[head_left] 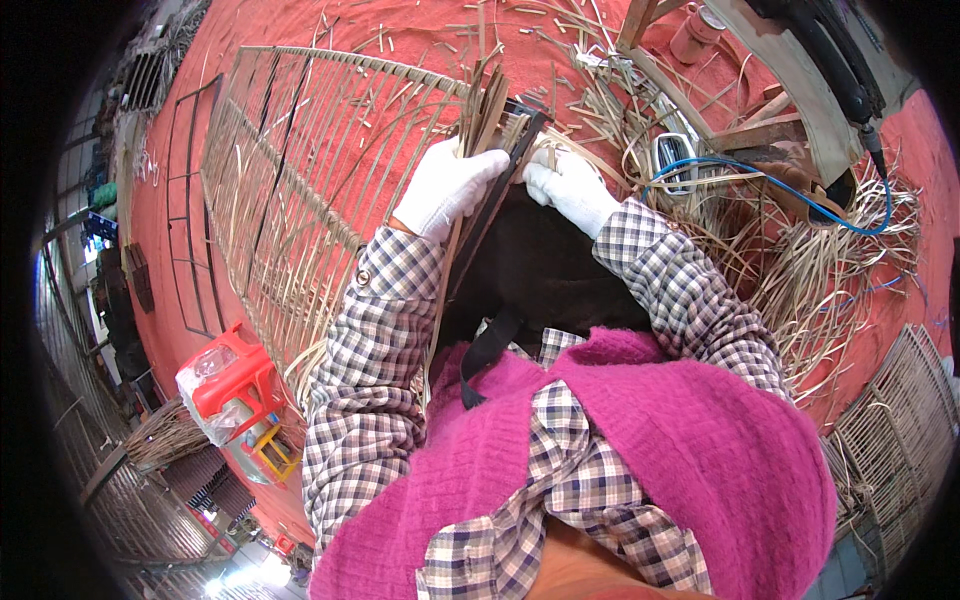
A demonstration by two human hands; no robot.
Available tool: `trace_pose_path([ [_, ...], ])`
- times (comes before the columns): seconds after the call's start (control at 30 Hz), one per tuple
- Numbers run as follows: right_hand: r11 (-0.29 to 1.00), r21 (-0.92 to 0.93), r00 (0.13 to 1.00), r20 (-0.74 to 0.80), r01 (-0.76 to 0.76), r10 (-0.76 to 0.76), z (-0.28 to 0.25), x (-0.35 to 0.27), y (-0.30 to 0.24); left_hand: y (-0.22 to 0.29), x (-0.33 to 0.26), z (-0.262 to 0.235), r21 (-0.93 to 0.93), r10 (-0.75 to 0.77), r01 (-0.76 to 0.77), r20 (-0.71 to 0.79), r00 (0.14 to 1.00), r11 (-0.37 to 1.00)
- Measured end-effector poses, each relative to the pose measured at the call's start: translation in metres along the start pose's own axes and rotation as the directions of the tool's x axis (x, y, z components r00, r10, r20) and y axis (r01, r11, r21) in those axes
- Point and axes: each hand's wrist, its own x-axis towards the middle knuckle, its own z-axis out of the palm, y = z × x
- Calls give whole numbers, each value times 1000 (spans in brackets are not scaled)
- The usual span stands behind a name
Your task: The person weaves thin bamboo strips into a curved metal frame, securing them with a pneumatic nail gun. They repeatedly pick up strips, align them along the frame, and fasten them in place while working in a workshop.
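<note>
Both my hands wear white gloves. My left hand [448, 186] is closed around a bundle of flat tan cane strips [484, 98] that stand up against a dark frame edge [505, 165]. My right hand [570, 185] sits just to the right, fingers pinched on the same frame edge where strips cross it. A large woven rattan panel [300, 180] with a dark metal frame stretches away to the left of my hands. My checked sleeves and pink vest fill the lower part of the view.
Loose cane strips [800, 270] lie heaped on the red floor at right. A blue hose [790, 190] curls there beside a metal tool [675, 160]. A wooden frame [770, 60] stands behind. A red plastic stool [235, 385] is at lower left, another woven panel [900, 420] at lower right.
</note>
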Motion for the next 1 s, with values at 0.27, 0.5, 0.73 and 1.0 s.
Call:
trace_pose_path([
  [0.27,956,-291,999,21,-28,36,-15,3,-8,-7,-4,1,-187,2,-12,-51,999,982],
  [0.5,998,-54,998,-65,-27,24,-5,-2,-16,-7,-5,11,-134,22,-39,-131,991,990],
  [0.73,888,-459,998,-34,33,-54,-20,10,-11,-14,-4,17,-41,206,-218,-197,958,975],
  [1.0,624,-741,898,-67,247,-436,-24,-17,-31,-6,5,15,390,376,-278,-202,905,878],
])
